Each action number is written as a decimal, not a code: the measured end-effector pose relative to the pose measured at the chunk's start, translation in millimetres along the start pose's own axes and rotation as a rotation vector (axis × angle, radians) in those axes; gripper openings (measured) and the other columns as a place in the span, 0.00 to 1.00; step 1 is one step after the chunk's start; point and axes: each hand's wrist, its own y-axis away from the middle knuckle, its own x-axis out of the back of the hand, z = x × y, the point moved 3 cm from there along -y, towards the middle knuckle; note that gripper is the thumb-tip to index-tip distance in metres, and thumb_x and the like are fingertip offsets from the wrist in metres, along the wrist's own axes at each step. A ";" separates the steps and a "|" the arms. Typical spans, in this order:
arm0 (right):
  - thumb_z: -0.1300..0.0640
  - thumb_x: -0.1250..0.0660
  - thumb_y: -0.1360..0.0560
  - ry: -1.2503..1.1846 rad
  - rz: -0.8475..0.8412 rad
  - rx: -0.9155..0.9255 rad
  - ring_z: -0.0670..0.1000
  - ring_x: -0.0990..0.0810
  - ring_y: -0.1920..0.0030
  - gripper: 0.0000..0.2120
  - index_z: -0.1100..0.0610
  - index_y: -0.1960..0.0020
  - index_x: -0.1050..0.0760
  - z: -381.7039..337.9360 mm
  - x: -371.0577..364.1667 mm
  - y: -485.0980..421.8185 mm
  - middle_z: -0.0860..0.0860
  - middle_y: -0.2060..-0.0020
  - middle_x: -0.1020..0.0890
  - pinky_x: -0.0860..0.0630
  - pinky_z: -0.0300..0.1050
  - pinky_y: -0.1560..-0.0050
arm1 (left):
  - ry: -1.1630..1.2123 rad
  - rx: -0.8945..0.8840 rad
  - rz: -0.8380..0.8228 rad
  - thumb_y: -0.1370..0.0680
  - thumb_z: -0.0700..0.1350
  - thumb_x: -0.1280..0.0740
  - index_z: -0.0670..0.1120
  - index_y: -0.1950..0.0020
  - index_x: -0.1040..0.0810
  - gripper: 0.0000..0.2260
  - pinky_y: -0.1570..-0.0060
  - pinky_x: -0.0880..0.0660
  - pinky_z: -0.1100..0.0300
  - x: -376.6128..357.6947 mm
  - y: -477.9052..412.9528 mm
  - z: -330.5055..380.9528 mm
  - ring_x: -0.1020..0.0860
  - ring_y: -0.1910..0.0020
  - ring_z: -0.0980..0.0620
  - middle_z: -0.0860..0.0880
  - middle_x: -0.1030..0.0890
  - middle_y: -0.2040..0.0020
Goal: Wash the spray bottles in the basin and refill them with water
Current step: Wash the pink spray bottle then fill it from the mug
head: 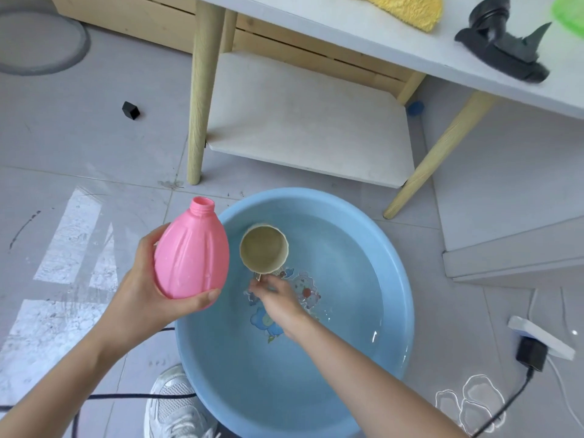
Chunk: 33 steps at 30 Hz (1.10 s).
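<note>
My left hand (148,289) grips a pink spray bottle (191,252) round its base, neck up and without its cap, just over the left rim of the blue basin (395,263). The basin stands on the floor and holds water, with a cartoon print on its bottom. My right hand (275,295) holds a beige cup (264,249) by its handle inside the basin, mouth facing up, right beside the bottle. A black spray head (502,42) lies on the white table at the upper right.
A white table (363,36) with wooden legs and a lower shelf (309,121) stands behind the basin. A yellow cloth (410,7) lies on it. A power strip (537,336) with a black plug and cables lies on the floor at the right. My white shoe (177,403) touches the basin's near rim.
</note>
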 end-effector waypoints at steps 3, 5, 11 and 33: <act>0.54 0.37 0.23 -0.009 0.063 0.001 0.46 0.28 0.64 0.08 0.55 0.60 0.27 -6.0 16.5 10.8 0.49 0.65 0.25 0.31 0.39 0.59 | -0.042 -0.003 -0.015 0.52 0.64 0.24 0.75 0.42 0.42 0.44 0.65 0.27 0.71 0.1 -1.7 -2.7 0.26 0.46 0.64 0.69 0.29 0.44; 0.53 0.37 0.22 -0.069 0.079 0.014 0.47 0.27 0.65 0.11 0.55 0.61 0.28 -10.8 28.0 16.6 0.49 0.65 0.25 0.28 0.43 0.55 | -0.067 -0.008 -0.005 0.52 0.65 0.25 0.72 0.40 0.41 0.44 0.59 0.28 0.66 -0.2 -2.5 -6.4 0.25 0.47 0.60 0.68 0.29 0.44; 0.49 0.33 0.25 0.002 0.121 0.009 0.48 0.27 0.61 0.13 0.55 0.64 0.27 -19.2 68.7 30.1 0.48 0.65 0.24 0.32 0.42 0.57 | -0.086 -0.035 -0.013 0.53 0.66 0.25 0.71 0.43 0.39 0.41 0.57 0.29 0.65 -1.9 -7.1 -5.8 0.26 0.48 0.63 0.65 0.28 0.45; 0.47 0.39 0.23 1.132 0.494 0.282 0.59 0.26 0.48 0.15 0.59 0.49 0.25 -21.0 117.9 51.8 0.57 0.47 0.27 0.26 0.47 0.52 | -0.492 -0.344 0.035 0.44 0.70 0.31 0.50 0.31 0.38 0.47 0.49 0.25 0.49 -51.5 -11.2 -16.0 0.24 0.42 0.44 0.48 0.26 0.35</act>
